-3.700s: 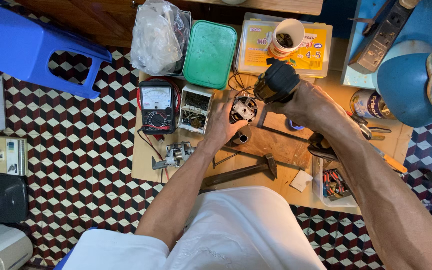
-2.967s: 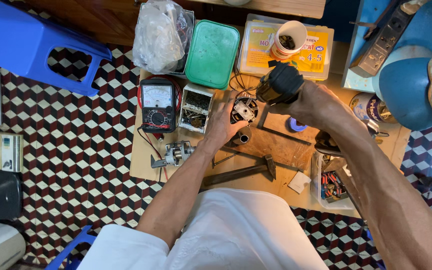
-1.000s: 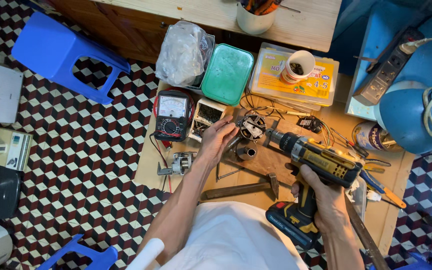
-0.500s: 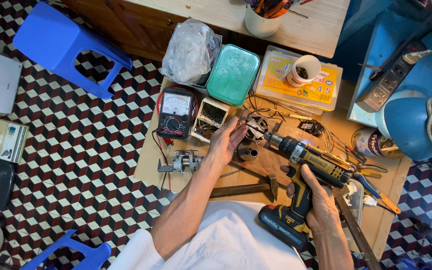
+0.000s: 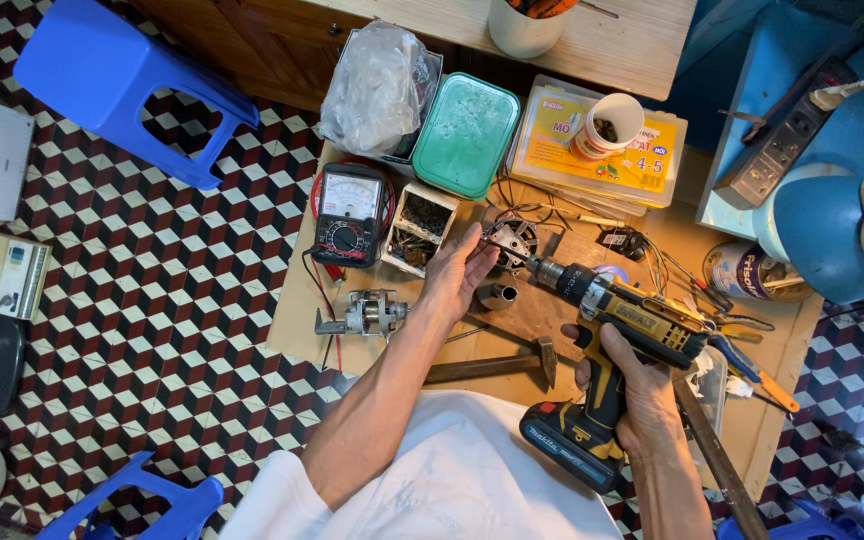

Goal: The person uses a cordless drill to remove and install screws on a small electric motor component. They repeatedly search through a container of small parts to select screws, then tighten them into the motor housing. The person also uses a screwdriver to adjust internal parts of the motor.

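My right hand [image 5: 632, 385] grips the handle of a yellow and black cordless drill [image 5: 607, 330], which lies level with its bit pointing left. My left hand [image 5: 460, 268] reaches to the tip of that bit, fingers pinched around it, just beside a small round motor part [image 5: 514, 240] on the wooden board [image 5: 297, 310]. A short metal tube [image 5: 497, 295] lies under my left palm. A hammer [image 5: 492, 365] with a wooden handle rests below my left wrist.
On the board are a black multimeter [image 5: 349, 215], a small box of parts [image 5: 418, 228], a little motor [image 5: 367, 315], a green lidded box [image 5: 466, 135], a plastic bag [image 5: 377, 85] and a yellow case with a cup [image 5: 607, 128]. Pliers [image 5: 752, 360] lie right. A blue stool [image 5: 122, 85] stands upper left.
The drill has come down from upright over the motor part to lying level, held lower in my right hand. My left hand has moved from the motor part to the drill bit.
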